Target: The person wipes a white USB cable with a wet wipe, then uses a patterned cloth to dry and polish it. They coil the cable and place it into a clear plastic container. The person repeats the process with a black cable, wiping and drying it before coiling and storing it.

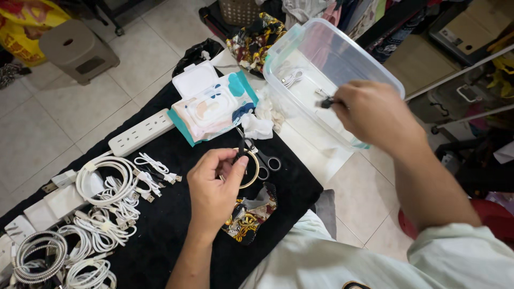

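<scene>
- Cables (101,214), white, coiled and tied, heaped at the left end of the black-covered table (176,230); one braided grey coil (37,257) at the far left corner, small white adapters beside it.
- White power strip (142,132) along the table's far left edge, just beyond the coils.
- Wet-wipe pack (211,109), teal and white, lid flipped open, at the far edge near the middle; crumpled wipe (257,127) just right of it.
- Left hand (214,187) over the table's middle, thumb and fingers pinched on the end of a thin dark cable (242,143) above a tan ring (252,170); exact grip partly hidden.
- Scissors (265,159) flat on the cloth, touching the ring, just right of the left hand.
- Patterned cloth pouch (251,214) at the near edge, below the left hand.
- Clear plastic bin (300,43) tilted at the table's right end, a white cable and small bits inside.
- Right hand (369,112) over the bin's opening, fingertips pinched on a small dark plug (326,101).
- Judgement for doing this well: keep both pinches firm near the connector ends, keep the dark lead clear of the scissors and ring so it does not snag, and steady the tilted bin, which looks liable to tip.
</scene>
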